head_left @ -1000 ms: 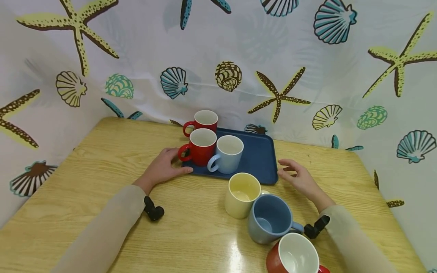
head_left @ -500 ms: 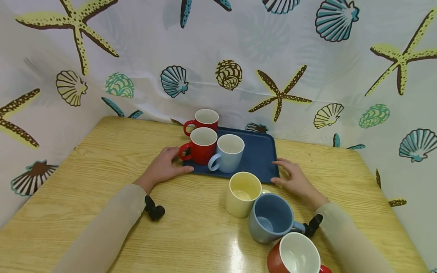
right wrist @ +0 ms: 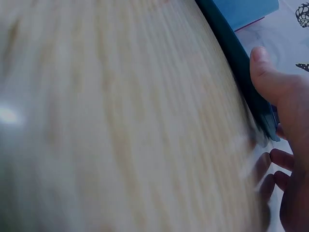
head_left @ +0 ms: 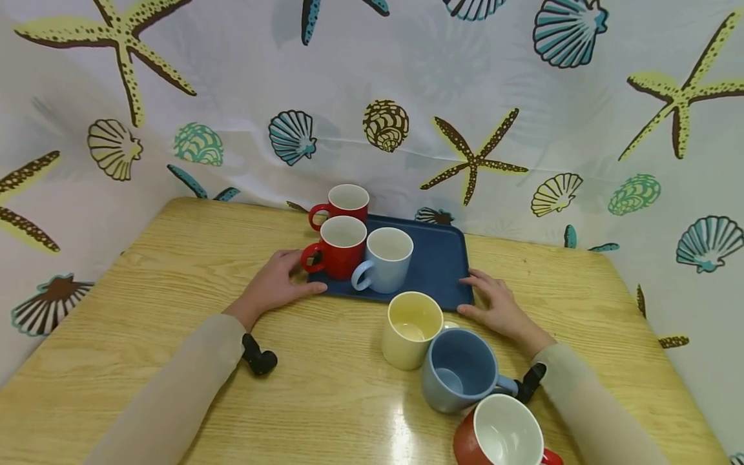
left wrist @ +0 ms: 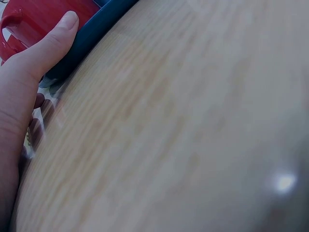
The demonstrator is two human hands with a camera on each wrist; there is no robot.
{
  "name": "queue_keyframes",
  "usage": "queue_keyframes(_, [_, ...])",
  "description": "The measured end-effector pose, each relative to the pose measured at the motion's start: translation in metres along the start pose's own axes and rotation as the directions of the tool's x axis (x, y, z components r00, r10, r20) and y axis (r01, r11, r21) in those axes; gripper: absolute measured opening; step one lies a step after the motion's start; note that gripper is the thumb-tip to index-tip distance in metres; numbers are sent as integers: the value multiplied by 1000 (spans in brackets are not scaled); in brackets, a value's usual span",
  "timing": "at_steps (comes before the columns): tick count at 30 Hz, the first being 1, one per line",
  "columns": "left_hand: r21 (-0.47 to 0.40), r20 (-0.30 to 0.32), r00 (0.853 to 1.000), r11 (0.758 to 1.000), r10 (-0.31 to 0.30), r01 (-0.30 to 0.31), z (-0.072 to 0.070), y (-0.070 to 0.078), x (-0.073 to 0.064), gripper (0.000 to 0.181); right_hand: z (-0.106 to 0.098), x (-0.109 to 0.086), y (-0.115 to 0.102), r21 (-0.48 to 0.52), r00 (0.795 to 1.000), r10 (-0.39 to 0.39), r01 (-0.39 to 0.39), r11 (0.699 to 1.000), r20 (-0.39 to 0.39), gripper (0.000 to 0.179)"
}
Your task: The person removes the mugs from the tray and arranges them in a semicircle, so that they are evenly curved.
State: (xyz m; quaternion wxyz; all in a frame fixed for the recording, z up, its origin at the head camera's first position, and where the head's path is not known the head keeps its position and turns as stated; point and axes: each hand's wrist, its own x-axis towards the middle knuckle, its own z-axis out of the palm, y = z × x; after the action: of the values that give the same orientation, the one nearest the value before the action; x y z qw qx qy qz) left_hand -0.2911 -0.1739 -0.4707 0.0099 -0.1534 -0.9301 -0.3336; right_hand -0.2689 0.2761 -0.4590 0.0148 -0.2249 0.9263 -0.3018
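A dark blue tray (head_left: 438, 258) lies on the table near the back. On its left part stand two red mugs (head_left: 343, 255) with white insides, one behind the other, and a light blue mug (head_left: 388, 266). My left hand (head_left: 273, 281) grips the tray's left front corner; in the left wrist view its thumb (left wrist: 55, 41) lies over the rim beside a red mug. At the opposite end my right hand (head_left: 500, 307) grips the right front corner, thumb (right wrist: 263, 75) on the rim. The other fingers are partly hidden by the tray.
In front of the tray, a yellow mug (head_left: 409, 339), a blue-grey mug (head_left: 456, 381) and another red mug (head_left: 494, 439) stand in a slanting row on the wooden table (head_left: 314, 394), close to my right forearm. A patterned cloth (head_left: 244, 64) hangs behind.
My right hand has moved left from just beside the tray onto its right corner. The left hand keeps its place. The mugs and tray look unmoved; the view has shifted slightly.
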Motion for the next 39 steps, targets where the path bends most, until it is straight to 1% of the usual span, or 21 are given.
queue_keyframes(2, [3, -3, 1000, 1000, -5, 5, -1, 0, 0, 87, 1, 0, 1, 3, 1000, -6, 6, 1000, -7, 58])
queue_keyframes(5, [2, -4, 1000, 1000, 5, -5, -1, 0, 0, 86, 3, -1, 2, 8, 999, -16, 16, 1000, -27, 55])
queue_keyframes(10, [12, -8, 1000, 1000, 11, -11, 1, -3, -1, 85, 7, -3, 4, 29, 998, -17, 19, 999, -58, 51])
queue_keyframes(14, [22, -11, 1000, 1000, 11, -10, 2, -5, -3, 85, 11, -3, 7, 33, 998, -12, 14, 999, -68, 49])
queue_keyframes(18, [11, -14, 1000, 1000, 25, -25, 0, -2, -4, 82, 11, -3, 9, 43, 996, -3, 7, 999, -86, 47])
queue_keyframes(23, [-15, 3, 999, 999, 35, -35, -6, 4, -3, 82, 11, -3, 10, 50, 996, -1, 6, 999, -94, 48])
queue_keyframes(25, [-28, 17, 1000, 999, 18, -18, -9, 8, -4, 85, 11, -4, 10, 52, 995, 2, 3, 999, -96, 48])
queue_keyframes(28, [-47, 30, 999, 998, -27, 28, -13, 13, -5, 89, 11, -5, 9, 55, 995, 3, 3, 999, -104, 48])
queue_keyframes(32, [-111, 36, 994, 988, -100, 104, -18, 18, -7, 82, 12, -6, 9, 52, 993, -5, 11, 999, -116, 48])
queue_keyframes(35, [-192, 65, 984, 966, -165, 174, -25, 22, -6, 77, 12, -6, 9, 48, 993, -8, 14, 999, -121, 47])
queue_keyframes(37, [-249, 115, 973, 943, -198, 221, -32, 26, -5, 75, 12, -5, 9, 46, 993, -4, 10, 999, -121, 47])
queue_keyframes(39, [-289, 179, 959, 920, -220, 265, -40, 29, -4, 73, 12, -4, 9, 43, 993, -1, 7, 999, -117, 48])
